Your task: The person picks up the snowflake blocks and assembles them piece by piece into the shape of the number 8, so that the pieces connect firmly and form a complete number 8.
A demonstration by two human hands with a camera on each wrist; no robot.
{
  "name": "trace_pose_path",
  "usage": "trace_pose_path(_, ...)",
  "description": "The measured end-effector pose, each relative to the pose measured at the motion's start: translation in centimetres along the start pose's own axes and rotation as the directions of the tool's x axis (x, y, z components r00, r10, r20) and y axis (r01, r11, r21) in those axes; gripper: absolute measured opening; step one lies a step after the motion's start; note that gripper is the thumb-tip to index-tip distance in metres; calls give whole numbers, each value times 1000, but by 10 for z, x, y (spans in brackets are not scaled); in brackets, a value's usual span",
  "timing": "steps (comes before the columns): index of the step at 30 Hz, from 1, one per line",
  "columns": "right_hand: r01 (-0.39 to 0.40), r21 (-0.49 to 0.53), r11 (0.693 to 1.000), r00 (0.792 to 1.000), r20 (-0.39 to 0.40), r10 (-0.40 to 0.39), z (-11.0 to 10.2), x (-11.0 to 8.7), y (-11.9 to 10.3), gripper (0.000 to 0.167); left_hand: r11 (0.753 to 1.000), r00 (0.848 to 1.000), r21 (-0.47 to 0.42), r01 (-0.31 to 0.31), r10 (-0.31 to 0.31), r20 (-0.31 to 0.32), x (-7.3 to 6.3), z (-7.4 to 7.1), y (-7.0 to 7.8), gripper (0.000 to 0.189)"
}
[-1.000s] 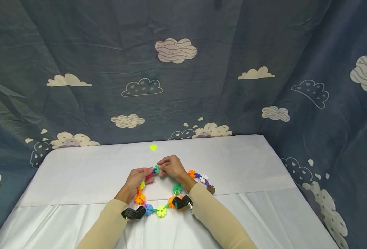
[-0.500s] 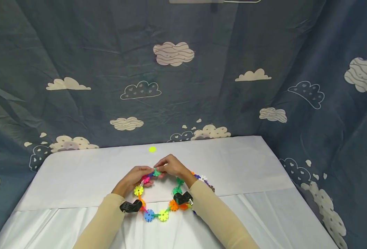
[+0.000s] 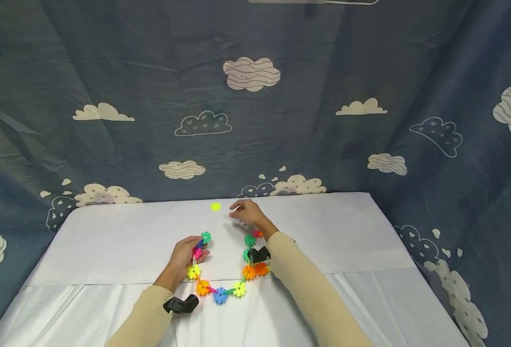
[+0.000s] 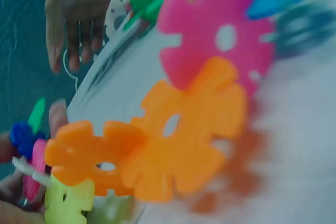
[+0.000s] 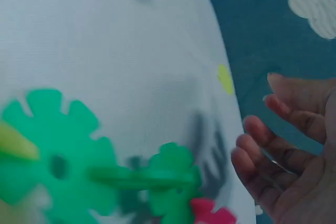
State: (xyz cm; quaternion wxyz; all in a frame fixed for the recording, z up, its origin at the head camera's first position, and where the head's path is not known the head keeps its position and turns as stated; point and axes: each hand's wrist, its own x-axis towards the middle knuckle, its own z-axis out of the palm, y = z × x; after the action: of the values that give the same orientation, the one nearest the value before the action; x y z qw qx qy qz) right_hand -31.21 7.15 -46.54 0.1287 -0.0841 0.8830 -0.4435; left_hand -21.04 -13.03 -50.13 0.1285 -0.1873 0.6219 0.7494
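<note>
A chain of interlocking flower-shaped plastic discs [image 3: 203, 287] hangs and curves across the white table in the head view. My left hand [image 3: 179, 258] pinches its left end, around the pink disc [image 4: 38, 167] and dark blue disc [image 4: 24, 138]. A green disc [image 3: 205, 237] forms the tip just beyond the fingers. My right hand [image 3: 249, 213] is off the chain, over the far part of the table. Its fingers curl loosely with nothing between them in the right wrist view. The right forearm hides part of the chain's other end.
Near the table's back edge lies a small round yellow piece [image 3: 216, 206], left of the right hand. Dark cloud-patterned cloth [image 3: 203, 154] hangs behind and at the right. A seam crosses the white tablecloth [image 3: 108, 260].
My right hand has let go of the green disc and moved back and right, toward the table's far edge. The left hand keeps its hold, with the chain's end shifted slightly left.
</note>
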Motion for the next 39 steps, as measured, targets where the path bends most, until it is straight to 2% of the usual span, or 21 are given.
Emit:
trace_pose_path(4, 39, -123, 992, 998, 48, -33, 10, 19, -5, 30, 998, 998, -44, -47, 45, -44, -9, -1, -4, 30)
trace_pose_path(8, 49, -222, 974, 993, 116, -24, 25, 36, -10, 48, 997, 997, -26, -71, 71, -8, -11, -4, -7, 30)
trace_pose_path(10, 34, -312, 949, 991, 135, 9, 31, 42, -11, 57, 998, 998, -14, -59, 59, 19, -8, -5, -8, 32)
trace_pose_path(12, 14, -418, 908, 988, 145, 51, 35, 44, -10, 59, 999, 998, 8, -38, 37, 42, -6, -5, -8, 34)
trace_pose_path(14, 4, -497, 868, 986, 145, 79, 38, 45, -10, 57, 999, 999, 30, -15, 13, 51, -5, -6, -8, 34)
trace_pose_path(17, 24, -546, 837, 990, 131, 57, 40, 45, -11, 47, 998, 998, 63, -10, 6, 60, -4, -6, -7, 32)
trace_pose_path(21, 60, -538, 841, 993, 117, 3, 42, 49, -13, 34, 992, 998, 123, -28, 22, 51, -3, -8, -5, 30)
trace_pose_path(23, 67, -541, 839, 993, 120, -2, 44, 51, -13, 31, 986, 998, 162, -42, 35, 42, -1, -8, -5, 29)
trace_pose_path(25, 56, -521, 852, 993, 118, 7, 44, 51, -12, 27, 977, 998, 207, -50, 44, 36, -1, -7, -6, 29)
trace_pose_path(29, 81, -435, 897, 991, 128, -27, 41, 43, -11, 19, 946, 998, 318, -61, 59, 14, -2, -3, -9, 29)
trace_pose_path(31, 107, -348, 931, 988, 144, -60, 38, 36, -13, 15, 935, 998, 348, -63, 69, -4, -4, -1, -10, 29)
trace_pose_path(33, 141, -261, 955, 983, 152, -104, 35, 27, -16, 14, 935, 997, 347, -69, 81, -19, -5, 0, -11, 27)
trace_pose_path(35, 168, -155, 974, 978, 147, -145, 30, 14, -18, 14, 951, 996, 298, -76, 86, -19, -7, 1, -12, 25)
trace_pose_path(39, 192, 23, 981, 976, 105, -193, 20, -15, -16, 10, 982, 996, 172, -80, 85, -22, -12, 6, -14, 25)
